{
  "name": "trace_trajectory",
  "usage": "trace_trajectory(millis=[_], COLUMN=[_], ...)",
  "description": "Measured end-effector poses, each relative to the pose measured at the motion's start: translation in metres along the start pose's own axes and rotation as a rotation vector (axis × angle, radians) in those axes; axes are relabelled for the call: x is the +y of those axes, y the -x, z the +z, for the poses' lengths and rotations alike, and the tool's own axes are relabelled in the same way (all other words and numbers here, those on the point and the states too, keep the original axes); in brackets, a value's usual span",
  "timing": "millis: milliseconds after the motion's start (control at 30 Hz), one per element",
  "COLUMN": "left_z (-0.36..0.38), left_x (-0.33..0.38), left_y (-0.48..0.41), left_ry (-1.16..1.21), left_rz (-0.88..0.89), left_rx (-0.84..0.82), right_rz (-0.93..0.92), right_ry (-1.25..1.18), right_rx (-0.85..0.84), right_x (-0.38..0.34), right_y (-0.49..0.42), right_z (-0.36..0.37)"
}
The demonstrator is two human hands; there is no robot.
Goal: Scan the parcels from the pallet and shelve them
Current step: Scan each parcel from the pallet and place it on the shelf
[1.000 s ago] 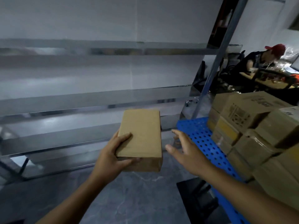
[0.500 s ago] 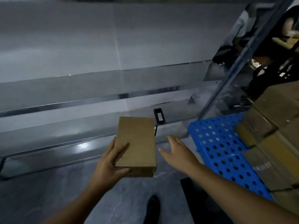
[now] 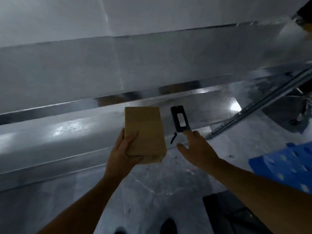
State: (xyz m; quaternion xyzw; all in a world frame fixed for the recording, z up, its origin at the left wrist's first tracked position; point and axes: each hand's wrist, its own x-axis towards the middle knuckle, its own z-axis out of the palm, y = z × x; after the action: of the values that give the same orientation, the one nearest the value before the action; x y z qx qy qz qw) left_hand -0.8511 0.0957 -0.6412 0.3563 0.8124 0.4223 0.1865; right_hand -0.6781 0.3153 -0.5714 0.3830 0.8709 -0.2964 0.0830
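Observation:
My left hand (image 3: 122, 153) grips a small brown cardboard parcel (image 3: 144, 132) by its near left corner, thumb on top, holding it flat over the front of the low metal shelf (image 3: 59, 132). A black handheld scanner (image 3: 180, 119) with a wrist strap lies on that shelf just right of the parcel. My right hand (image 3: 196, 147) is stretched out with straight fingers, its fingertips at the scanner's near end. Whether they touch it I cannot tell.
Metal shelf boards run across the view, one above the other. A slanted shelf upright (image 3: 253, 107) stands at the right. The corner of a blue perforated pallet (image 3: 285, 164) shows at the right edge. My shoes (image 3: 167, 226) stand on grey floor.
My view has tilted down and left, so the stacked boxes on the pallet have left the frame. My right hand has reached forward to the scanner. The parcel stays in my left hand.

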Motion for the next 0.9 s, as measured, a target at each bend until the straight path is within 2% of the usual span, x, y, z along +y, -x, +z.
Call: trace_trajectory(millis=[133,267,367,467,533,767,900], left_z=[0.019,0.029,0.045,0.065,0.074,0.052,0.018], left_x=[-0.041,-0.052,-0.036,-0.024,-0.023,-0.033,-0.056], left_y=[-0.031,-0.041,-0.059,-0.080,-0.086,-0.073,-0.056], left_ry=[-0.118,-0.509,-0.727,-0.797,-0.863,-0.765,-0.395], left_rz=[-0.048,0.131,0.195,0.138,0.115,0.188,0.155], left_rx=[0.055,0.094,0.001,-0.142,-0.147,-0.139,-0.099], right_rz=[0.014,0.047,0.136,0.219,0.269,0.372,0.367], right_ry=[-0.096,-0.045,0.029,0.058,0.018,0.091,0.105], right_rx=[-0.022,0.124,0.166,0.127,0.102,0.147,0.150], right_x=[0.011,0.022,0.030,0.040,0.043,0.042,0.053], right_y=[-0.062,-0.114,-0.145,-0.166,-0.174,-0.191,-0.202], right_z=[0.022,0.036,0.045,0.056,0.066,0.090,0.090])
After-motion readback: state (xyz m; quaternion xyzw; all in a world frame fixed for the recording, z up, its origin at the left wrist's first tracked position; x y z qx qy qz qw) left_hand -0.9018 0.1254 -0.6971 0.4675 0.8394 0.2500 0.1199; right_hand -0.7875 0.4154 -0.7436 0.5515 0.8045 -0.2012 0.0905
